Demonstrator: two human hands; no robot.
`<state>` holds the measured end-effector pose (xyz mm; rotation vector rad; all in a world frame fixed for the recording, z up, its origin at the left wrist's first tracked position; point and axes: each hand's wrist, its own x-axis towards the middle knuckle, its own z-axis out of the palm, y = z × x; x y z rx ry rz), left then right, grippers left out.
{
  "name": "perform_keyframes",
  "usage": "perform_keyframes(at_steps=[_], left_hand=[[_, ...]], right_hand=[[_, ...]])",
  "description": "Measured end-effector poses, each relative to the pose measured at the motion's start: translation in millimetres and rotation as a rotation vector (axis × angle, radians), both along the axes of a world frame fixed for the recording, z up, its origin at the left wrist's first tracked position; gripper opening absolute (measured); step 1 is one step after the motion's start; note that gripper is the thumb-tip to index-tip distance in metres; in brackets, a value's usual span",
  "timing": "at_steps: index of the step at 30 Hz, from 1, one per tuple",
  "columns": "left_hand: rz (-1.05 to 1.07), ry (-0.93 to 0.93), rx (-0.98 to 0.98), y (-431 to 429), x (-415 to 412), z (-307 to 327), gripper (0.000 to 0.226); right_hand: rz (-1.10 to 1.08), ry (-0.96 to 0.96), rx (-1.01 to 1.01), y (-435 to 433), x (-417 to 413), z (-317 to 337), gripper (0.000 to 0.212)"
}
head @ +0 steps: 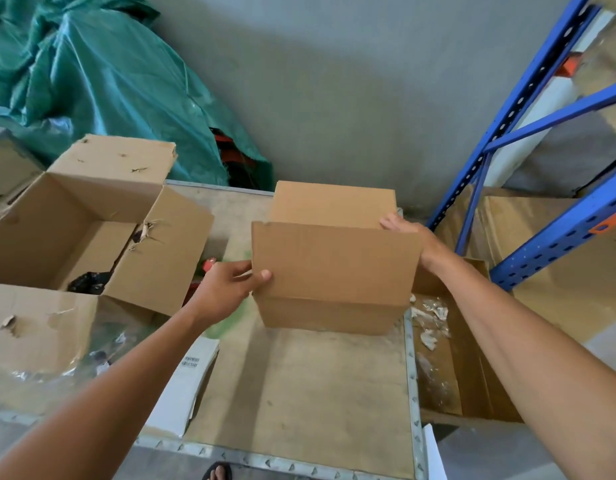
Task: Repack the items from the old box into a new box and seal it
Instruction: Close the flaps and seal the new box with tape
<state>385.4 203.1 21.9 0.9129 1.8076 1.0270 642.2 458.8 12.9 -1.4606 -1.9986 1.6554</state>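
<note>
Two hands, left hand (230, 289) and right hand (408, 233), grip unmarked new box (334, 271)

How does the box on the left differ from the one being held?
The left box is torn and punctured; the held box looks clean and unmarked. The left box is larger and rests untouched with flaps splayed open, a black bag inside; the held box is gripped by the left hand and right hand. Both are plain brown cardboard.
</note>
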Motion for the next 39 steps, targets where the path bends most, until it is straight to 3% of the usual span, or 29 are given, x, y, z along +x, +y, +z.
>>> perform_keyframes(at_steps=[3,5,7,9,13,16,19,25,34,39], left_hand=[[0.045,0.036,0.066,8.8,0.7,-5.5,0.047],[0.039,0.076,0.055,10.5,-4.8,-14.0,0.069],[0.013,0.180,0.009,11.1,-8.6,-22.7,0.076],[-0.037,0.289,-0.012,14.7,-4.4,-23.7,0.077],[-0.237,0.519,-0.052,31.8,7.2,-21.1,0.069],[-0.307,0.570,-0.179,49.1,5.4,-27.8,0.070],[-0.327,0.563,-0.225,63.2,-0.4,-31.6,0.074],[-0.483,0.815,-0.227,80.9,-10.5,-41.6,0.070],[-0.494,0.896,-0.189,82.2,-17.5,-47.3,0.068],[-0.430,0.845,-0.169,80.0,-18.8,-42.1,0.074]], right_hand=[[-0.053,0.157,-0.064,1.3,3.4,-0.1,0.070],[-0.101,0.248,-0.109,6.4,10.3,-5.6,0.076],[-0.090,0.253,-0.126,6.2,12.1,-2.8,0.080],[0.029,0.093,0.020,2.6,11.2,4.8,0.074],[0.340,-0.362,0.362,-8.6,3.5,4.5,0.098],[0.381,-0.482,0.501,-17.2,-1.6,-13.9,0.093],[0.371,-0.545,0.595,-24.8,-4.9,-27.7,0.086],[0.368,-0.623,0.689,-36.4,-13.3,-31.4,0.068],[0.387,-0.648,0.786,-46.3,-44.9,-28.3,0.073],[0.390,-0.642,0.781,-51.5,-59.5,-26.8,0.071]])
